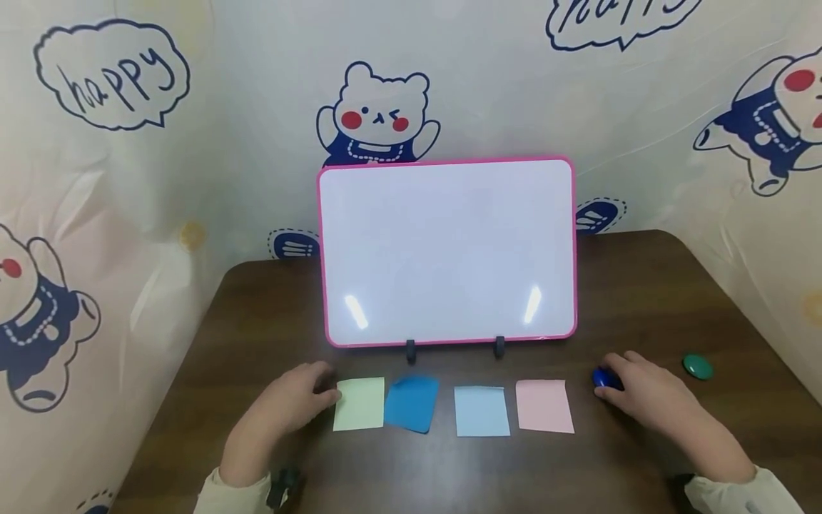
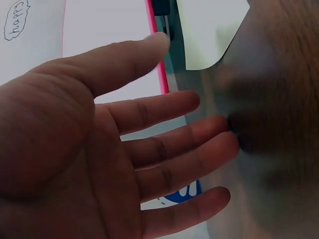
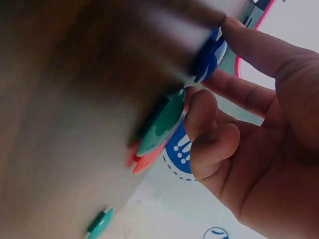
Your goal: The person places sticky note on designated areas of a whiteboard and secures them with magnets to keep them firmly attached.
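On the table, my right hand (image 1: 655, 396) pinches a glossy round blue magnet (image 1: 606, 379) between thumb and forefinger. The right wrist view shows this blue magnet (image 3: 212, 57) close to the tabletop, with a green magnet (image 3: 163, 122) and a red magnet (image 3: 148, 162) beside the curled fingers. My left hand (image 1: 285, 400) has relaxed, spread fingers, its thumb tip right at the left edge of a pale green sticky note (image 1: 359, 405). In the left wrist view the palm of the left hand (image 2: 114, 134) holds nothing.
A pink-framed whiteboard (image 1: 449, 250) stands on dark feet at the table's back. Right of the green note lie a dark blue note (image 1: 412, 405), a light blue note (image 1: 481, 412) and a pink note (image 1: 544, 407). Another green magnet (image 1: 698, 367) lies at the right on the brown table (image 1: 616, 300).
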Action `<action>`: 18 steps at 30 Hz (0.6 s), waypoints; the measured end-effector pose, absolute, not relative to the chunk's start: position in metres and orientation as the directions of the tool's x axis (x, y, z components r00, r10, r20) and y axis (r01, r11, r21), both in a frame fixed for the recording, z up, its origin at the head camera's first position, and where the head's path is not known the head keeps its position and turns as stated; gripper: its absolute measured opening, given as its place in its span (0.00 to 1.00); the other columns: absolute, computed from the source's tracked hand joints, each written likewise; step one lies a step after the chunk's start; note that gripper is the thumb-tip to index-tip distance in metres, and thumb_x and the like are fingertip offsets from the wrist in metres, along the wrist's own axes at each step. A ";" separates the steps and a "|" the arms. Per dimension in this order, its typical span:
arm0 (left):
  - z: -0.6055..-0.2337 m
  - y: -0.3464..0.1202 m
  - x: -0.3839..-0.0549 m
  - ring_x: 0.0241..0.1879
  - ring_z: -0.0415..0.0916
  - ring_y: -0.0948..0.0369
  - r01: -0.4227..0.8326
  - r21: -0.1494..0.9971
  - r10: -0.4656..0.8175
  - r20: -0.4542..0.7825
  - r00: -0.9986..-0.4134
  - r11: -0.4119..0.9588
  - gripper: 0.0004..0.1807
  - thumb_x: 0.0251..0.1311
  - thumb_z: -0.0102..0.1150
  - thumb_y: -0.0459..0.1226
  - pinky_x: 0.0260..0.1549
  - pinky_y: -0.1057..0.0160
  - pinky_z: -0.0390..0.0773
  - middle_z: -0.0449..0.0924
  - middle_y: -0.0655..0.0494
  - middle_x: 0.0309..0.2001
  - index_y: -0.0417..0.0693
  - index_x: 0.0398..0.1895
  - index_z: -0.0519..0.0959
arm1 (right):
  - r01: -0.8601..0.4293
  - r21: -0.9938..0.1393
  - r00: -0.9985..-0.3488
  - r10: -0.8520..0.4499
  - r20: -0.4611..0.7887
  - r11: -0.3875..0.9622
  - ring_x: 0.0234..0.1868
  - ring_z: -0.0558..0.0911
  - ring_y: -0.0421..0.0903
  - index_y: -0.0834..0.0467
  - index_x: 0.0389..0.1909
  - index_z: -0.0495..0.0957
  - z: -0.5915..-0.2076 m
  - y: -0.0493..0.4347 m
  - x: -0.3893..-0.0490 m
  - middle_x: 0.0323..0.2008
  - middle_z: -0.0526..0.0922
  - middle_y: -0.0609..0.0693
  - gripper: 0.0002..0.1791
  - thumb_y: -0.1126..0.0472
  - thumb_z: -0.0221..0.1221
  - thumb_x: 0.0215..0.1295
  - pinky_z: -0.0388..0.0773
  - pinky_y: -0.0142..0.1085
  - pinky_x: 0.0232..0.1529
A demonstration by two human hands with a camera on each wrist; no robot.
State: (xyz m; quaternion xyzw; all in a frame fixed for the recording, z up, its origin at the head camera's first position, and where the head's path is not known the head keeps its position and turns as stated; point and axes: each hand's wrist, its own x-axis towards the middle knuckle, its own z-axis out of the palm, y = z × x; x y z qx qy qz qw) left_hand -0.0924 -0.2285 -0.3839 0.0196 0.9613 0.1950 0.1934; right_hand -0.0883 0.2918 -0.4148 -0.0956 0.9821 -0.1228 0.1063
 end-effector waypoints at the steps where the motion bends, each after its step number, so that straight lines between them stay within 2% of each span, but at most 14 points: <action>1: -0.385 -0.227 -0.092 0.40 0.76 0.53 -0.040 0.385 0.115 -0.371 -0.921 0.922 0.22 0.62 0.70 0.40 0.45 0.45 0.79 0.80 0.50 0.44 0.42 0.55 0.77 | -0.161 -0.266 -0.959 -0.214 -0.186 0.951 0.39 0.82 0.57 0.64 0.51 0.78 -0.415 0.292 -0.087 0.40 0.80 0.59 0.28 0.49 0.72 0.58 0.80 0.59 0.39; 4: -0.388 -0.223 -0.091 0.35 0.73 0.55 -0.055 0.385 0.109 -0.391 -0.914 0.921 0.17 0.60 0.70 0.36 0.38 0.50 0.79 0.78 0.53 0.36 0.42 0.50 0.77 | -0.156 -0.273 -0.958 -0.213 -0.192 0.949 0.40 0.82 0.57 0.64 0.50 0.78 -0.415 0.291 -0.084 0.41 0.80 0.58 0.27 0.50 0.72 0.59 0.80 0.59 0.40; 8: -0.390 -0.219 -0.090 0.32 0.72 0.56 -0.046 0.371 0.115 -0.399 -0.910 0.928 0.12 0.61 0.68 0.34 0.35 0.52 0.77 0.75 0.54 0.32 0.42 0.44 0.77 | -0.175 -0.277 -0.959 -0.227 -0.167 0.945 0.40 0.82 0.56 0.64 0.49 0.79 -0.416 0.290 -0.082 0.41 0.81 0.57 0.25 0.51 0.72 0.58 0.80 0.58 0.41; 12: -0.391 -0.218 -0.089 0.30 0.71 0.57 -0.027 0.384 0.134 -0.388 -0.912 0.923 0.09 0.62 0.68 0.34 0.33 0.54 0.76 0.75 0.55 0.30 0.44 0.39 0.77 | -0.196 -0.280 -0.962 -0.239 -0.132 0.940 0.39 0.82 0.53 0.63 0.48 0.79 -0.416 0.289 -0.081 0.40 0.80 0.55 0.24 0.52 0.72 0.59 0.80 0.56 0.40; 18: -0.392 -0.216 -0.093 0.30 0.71 0.57 -0.036 0.395 0.134 -0.393 -0.910 0.918 0.09 0.62 0.69 0.36 0.31 0.56 0.77 0.75 0.56 0.30 0.45 0.40 0.77 | -0.194 -0.275 -0.965 -0.234 -0.119 0.942 0.37 0.81 0.52 0.63 0.48 0.78 -0.415 0.290 -0.082 0.40 0.80 0.54 0.24 0.52 0.72 0.59 0.80 0.54 0.39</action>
